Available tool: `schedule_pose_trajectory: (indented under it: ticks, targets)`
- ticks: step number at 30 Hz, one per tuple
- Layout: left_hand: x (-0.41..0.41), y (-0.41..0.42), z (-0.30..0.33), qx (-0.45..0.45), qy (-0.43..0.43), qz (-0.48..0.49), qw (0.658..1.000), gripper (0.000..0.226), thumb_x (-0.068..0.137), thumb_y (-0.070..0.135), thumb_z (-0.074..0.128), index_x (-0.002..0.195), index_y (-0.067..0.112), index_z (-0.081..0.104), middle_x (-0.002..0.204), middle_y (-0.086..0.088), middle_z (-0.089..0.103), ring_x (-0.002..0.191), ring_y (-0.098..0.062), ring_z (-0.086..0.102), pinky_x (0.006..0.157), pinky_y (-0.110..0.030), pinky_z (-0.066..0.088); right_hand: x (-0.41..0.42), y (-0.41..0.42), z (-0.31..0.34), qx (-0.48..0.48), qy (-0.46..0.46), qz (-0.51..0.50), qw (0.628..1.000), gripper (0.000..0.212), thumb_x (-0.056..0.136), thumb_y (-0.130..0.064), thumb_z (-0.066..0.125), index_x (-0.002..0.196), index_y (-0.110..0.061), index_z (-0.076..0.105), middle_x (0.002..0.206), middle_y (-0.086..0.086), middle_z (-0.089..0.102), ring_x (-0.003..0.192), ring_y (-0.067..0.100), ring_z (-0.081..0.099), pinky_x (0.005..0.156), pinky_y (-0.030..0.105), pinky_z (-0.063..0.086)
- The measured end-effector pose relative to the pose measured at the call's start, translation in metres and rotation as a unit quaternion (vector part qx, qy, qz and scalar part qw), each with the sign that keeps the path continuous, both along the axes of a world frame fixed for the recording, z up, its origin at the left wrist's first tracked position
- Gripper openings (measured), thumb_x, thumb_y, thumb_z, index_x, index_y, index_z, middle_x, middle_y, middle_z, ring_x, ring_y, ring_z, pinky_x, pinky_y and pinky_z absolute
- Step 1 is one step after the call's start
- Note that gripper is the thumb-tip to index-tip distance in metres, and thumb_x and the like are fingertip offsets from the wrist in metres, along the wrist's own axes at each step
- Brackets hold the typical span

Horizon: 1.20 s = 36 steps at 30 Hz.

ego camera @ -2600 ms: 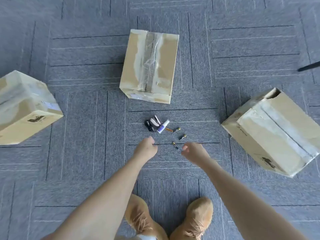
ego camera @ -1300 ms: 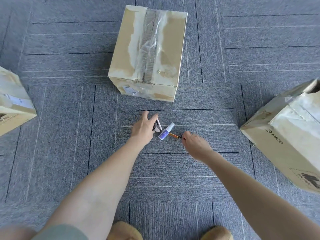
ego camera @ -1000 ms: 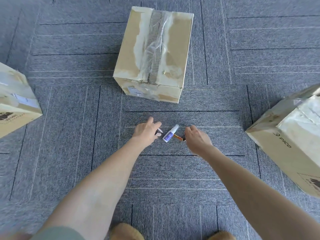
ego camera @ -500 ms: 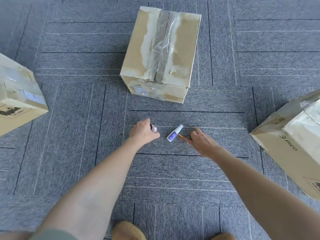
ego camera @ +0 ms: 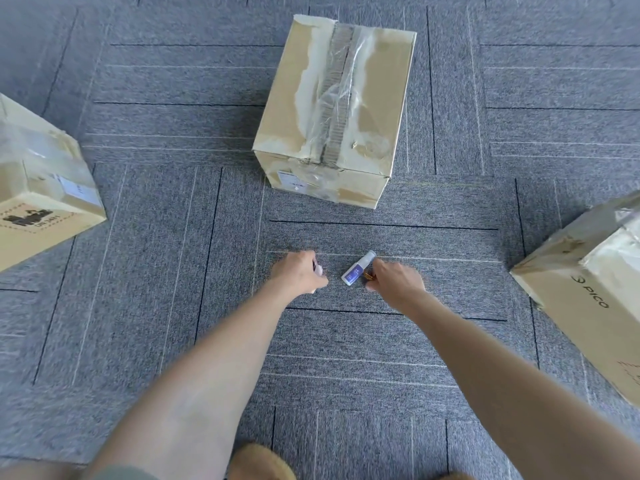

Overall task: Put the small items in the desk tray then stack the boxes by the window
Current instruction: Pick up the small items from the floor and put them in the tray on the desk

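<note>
We see grey carpet floor (ego camera: 173,306) under everything. Three taped cardboard boxes sit on it: the middle box (ego camera: 336,109) lies straight beyond both hands, the left box (ego camera: 38,188) is well out past the left hand, and the right box (ego camera: 595,292) is well out past the right hand, cut by the frame edge. All three stand apart from each other, none stacked. Both bare forearms reach forward and down to the carpet. The left hand (ego camera: 299,273) is curled closed around small items; only a pale rounded tip (ego camera: 318,270) shows at its fingers, and we cannot tell what else it holds. The right hand (ego camera: 394,278) is bent down with its fingers pinching a small amber item (ego camera: 367,277) at the carpet, mostly hidden by the fingers. Between the two hands, just beside the right hand's fingertips, lies a small white bottle (ego camera: 356,270) with a purple label, on its side, cap pointing away from us toward the middle box. A tan shoe (ego camera: 263,462) shows near the bottom edge, below the arms.
</note>
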<state>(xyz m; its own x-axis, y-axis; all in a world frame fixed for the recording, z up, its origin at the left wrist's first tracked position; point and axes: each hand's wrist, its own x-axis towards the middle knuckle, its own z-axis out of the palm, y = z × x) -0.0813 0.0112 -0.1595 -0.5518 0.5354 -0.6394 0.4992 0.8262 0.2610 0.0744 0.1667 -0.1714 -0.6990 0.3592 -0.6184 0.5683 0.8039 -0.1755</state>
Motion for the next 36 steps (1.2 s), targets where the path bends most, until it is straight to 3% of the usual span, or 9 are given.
schedule_pose_trajectory:
  ticks: [5,8,11,15,18,23,26,31,36]
  targets:
    - [0.001,0.0,0.002,-0.002,-0.008,0.02,1.0,0.027,0.08,0.038,0.073,0.094,0.021,0.058,0.092,0.004,0.062,0.082,-0.016,0.062,0.066,-0.028,0.044,-0.003,-0.009,-0.003,-0.09,0.011,-0.142,0.986,0.028,0.107,-0.03,0.036,0.09,-0.012,0.05,0.072,-0.003,0.047,0.057,0.009,0.039,0.052,0.019,0.039]
    - [0.0,0.001,0.006,0.001,-0.014,0.03,0.999,0.026,0.079,0.038,0.073,0.089,0.023,0.054,0.09,0.004,0.063,0.08,-0.017,0.063,0.064,-0.029,0.045,-0.011,-0.013,-0.002,-0.148,0.017,-0.241,0.959,0.032,0.104,-0.025,0.04,0.076,-0.012,0.049,0.071,0.004,0.057,0.057,0.014,0.049,0.057,0.026,0.05]
    - [0.0,0.0,0.009,0.0,-0.019,0.031,0.999,0.027,0.08,0.039,0.073,0.089,0.022,0.053,0.087,0.004,0.06,0.078,-0.017,0.061,0.062,-0.028,0.042,-0.02,-0.019,0.003,-0.226,0.021,-0.33,0.916,0.027,0.106,-0.018,0.042,0.084,-0.007,0.055,0.069,0.008,0.063,0.055,0.016,0.063,0.067,0.034,0.062]
    - [-0.003,-0.005,0.013,0.002,-0.021,0.032,0.999,0.026,0.082,0.038,0.071,0.093,0.02,0.055,0.091,0.002,0.061,0.08,-0.018,0.061,0.063,-0.028,0.043,-0.021,-0.025,0.006,-0.236,0.02,-0.386,0.892,0.017,0.104,-0.013,0.041,0.105,-0.004,0.055,0.07,0.007,0.059,0.053,0.015,0.056,0.054,0.031,0.055]
    - [-0.005,-0.009,0.014,0.004,-0.021,0.037,0.999,0.026,0.082,0.038,0.07,0.093,0.019,0.055,0.093,0.002,0.062,0.08,-0.017,0.061,0.062,-0.027,0.042,-0.016,-0.024,0.003,-0.238,0.017,-0.436,0.868,0.015,0.101,-0.009,0.039,0.1,-0.005,0.053,0.065,0.005,0.053,0.05,0.015,0.047,0.042,0.026,0.04]
    - [-0.006,-0.016,0.013,0.013,-0.028,0.051,0.998,0.026,0.082,0.037,0.07,0.095,0.018,0.057,0.09,0.004,0.061,0.079,-0.015,0.061,0.065,-0.029,0.049,-0.031,-0.029,-0.004,-0.168,0.05,-0.434,0.884,0.052,0.101,-0.05,0.045,0.06,-0.019,0.037,0.056,-0.004,0.039,0.047,0.011,0.029,0.045,0.019,0.025]
    - [-0.008,-0.021,0.012,0.014,-0.029,0.06,0.998,0.023,0.082,0.038,0.069,0.091,0.022,0.055,0.088,0.007,0.059,0.074,-0.01,0.057,0.062,-0.029,0.046,-0.046,-0.032,-0.006,-0.144,0.041,-0.391,0.908,0.063,0.095,-0.068,0.045,0.059,-0.016,0.041,0.057,-0.002,0.044,0.046,0.012,0.035,0.044,0.021,0.028]
    - [-0.014,-0.029,0.01,0.018,-0.048,0.083,0.995,0.024,0.084,0.036,0.067,0.096,0.02,0.055,0.095,0.004,0.061,0.075,-0.013,0.057,0.063,-0.028,0.044,-0.067,-0.038,-0.005,-0.126,0.016,-0.32,0.939,0.065,0.095,-0.068,0.041,0.069,-0.01,0.057,0.068,0.003,0.06,0.053,0.015,0.052,0.051,0.026,0.041]
    - [-0.018,-0.036,0.008,0.026,-0.054,0.1,0.993,0.024,0.084,0.038,0.068,0.094,0.022,0.054,0.084,0.008,0.058,0.075,-0.013,0.059,0.059,-0.026,0.042,-0.056,-0.039,0.001,-0.099,0.039,-0.324,0.94,0.075,0.09,-0.082,0.023,0.058,-0.017,0.044,0.058,-0.001,0.048,0.048,0.014,0.041,0.047,0.02,0.033]
